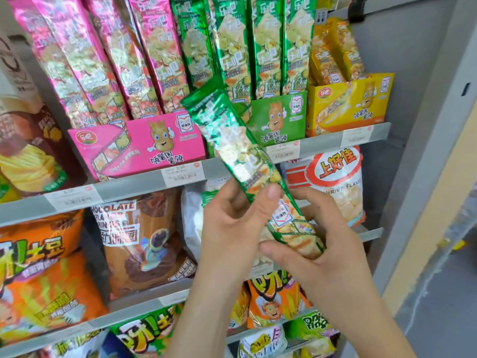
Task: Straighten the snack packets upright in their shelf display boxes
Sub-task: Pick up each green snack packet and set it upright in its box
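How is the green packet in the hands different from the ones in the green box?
The held green packet is tilted; the boxed green packets stand upright. The held one is gripped by the left hand and right hand; the boxed ones sit in the green box. Both have shiny green wrappers.

Left hand (230,223), right hand (328,250): fingers curled

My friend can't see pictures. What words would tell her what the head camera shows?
Two hands hold a long green snack packet tilted in front of a shop shelf: the left hand pinches its middle, the right hand grips its lower end. Behind, more packets stand in a pink box, a green box and a yellow box.
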Demonstrator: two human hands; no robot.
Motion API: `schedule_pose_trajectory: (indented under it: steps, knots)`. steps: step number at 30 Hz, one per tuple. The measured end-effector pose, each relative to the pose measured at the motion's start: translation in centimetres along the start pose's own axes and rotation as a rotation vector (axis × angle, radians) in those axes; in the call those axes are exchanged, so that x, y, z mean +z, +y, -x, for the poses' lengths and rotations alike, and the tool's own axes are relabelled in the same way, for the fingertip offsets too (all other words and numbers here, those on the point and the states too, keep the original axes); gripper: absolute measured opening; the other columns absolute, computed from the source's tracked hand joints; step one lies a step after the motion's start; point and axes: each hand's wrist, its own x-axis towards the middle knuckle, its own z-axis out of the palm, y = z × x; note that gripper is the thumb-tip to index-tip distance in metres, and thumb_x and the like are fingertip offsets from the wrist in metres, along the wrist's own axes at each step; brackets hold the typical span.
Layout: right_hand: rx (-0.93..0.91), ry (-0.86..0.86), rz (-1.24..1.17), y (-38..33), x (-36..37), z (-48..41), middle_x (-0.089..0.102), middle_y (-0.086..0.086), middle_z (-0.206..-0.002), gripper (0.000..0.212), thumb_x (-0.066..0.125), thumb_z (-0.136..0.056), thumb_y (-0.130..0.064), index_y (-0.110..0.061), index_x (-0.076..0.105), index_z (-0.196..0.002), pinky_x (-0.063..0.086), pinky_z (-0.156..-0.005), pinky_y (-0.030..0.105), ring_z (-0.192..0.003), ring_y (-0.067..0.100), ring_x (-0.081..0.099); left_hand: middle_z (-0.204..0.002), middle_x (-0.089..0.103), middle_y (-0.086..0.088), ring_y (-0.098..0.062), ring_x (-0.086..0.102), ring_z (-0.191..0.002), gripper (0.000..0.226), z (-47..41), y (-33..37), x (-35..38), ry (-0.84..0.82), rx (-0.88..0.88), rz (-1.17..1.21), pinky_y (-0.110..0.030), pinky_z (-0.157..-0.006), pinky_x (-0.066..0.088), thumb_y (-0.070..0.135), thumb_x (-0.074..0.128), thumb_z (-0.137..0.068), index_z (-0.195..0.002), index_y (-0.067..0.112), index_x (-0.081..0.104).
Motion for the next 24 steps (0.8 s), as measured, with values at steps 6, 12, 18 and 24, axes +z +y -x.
schedule_pose_trajectory:
  steps: [6, 12, 18, 24]
  knots:
    - [0.088, -0.170, -0.263, 0.0, 0.1, -0.8, 0.074, -0.010, -0.100, 0.035, 0.062, -0.083, -0.055, -0.044, 0.063, -0.116, 0.052, -0.058, 0.015, -0.074, 0.004, 0.068, -0.093, 0.074, 0.001, -0.012, 0.069, -0.087, 0.016, -2.2, 1.2, -2.1, 0.025, 0.027, 0.110, -0.026, -0.077, 0.055, 0.035, 0.071, -0.081, -0.090, 0.022, 0.074]
    - [-0.131, 0.141, -0.047, 1.1, 1.7, -1.6, 0.072, -0.011, -0.107, 0.032, 0.069, -0.086, -0.036, -0.036, 0.066, -0.117, 0.052, -0.077, 0.015, -0.094, 0.006, 0.068, -0.093, 0.069, 0.018, -0.006, 0.065, -0.094, 0.032, -3.7, 1.9, -1.9, -0.011, 0.112, -0.151, -0.029, -0.087, 0.053, 0.055, 0.065, -0.078, -0.102, 0.033, 0.065]
    - [-0.178, 0.051, -0.183, 0.7, 1.7, -2.9, 0.069, -0.007, -0.108, 0.039, 0.068, -0.083, -0.056, -0.036, 0.057, -0.114, 0.053, -0.078, 0.020, -0.096, 0.011, 0.067, -0.089, 0.072, 0.005, -0.016, 0.068, -0.086, 0.023, -5.1, 2.3, -2.6, -0.010, 0.208, -0.073, -0.036, -0.079, 0.059, 0.029, 0.075, -0.076, -0.094, 0.023, 0.063]
    - [-0.001, -0.054, -0.301, 0.2, 0.8, -4.6, 0.075, -0.009, -0.097, 0.021, 0.066, -0.084, -0.046, -0.045, 0.070, -0.105, 0.054, -0.058, 0.020, -0.072, 0.010, 0.070, -0.104, 0.073, -0.004, -0.024, 0.068, -0.099, 0.035, -6.3, 2.2, -2.8, -0.150, 0.190, 0.088, -0.046, -0.091, 0.054, 0.013, 0.066, -0.081, -0.115, 0.012, 0.060]
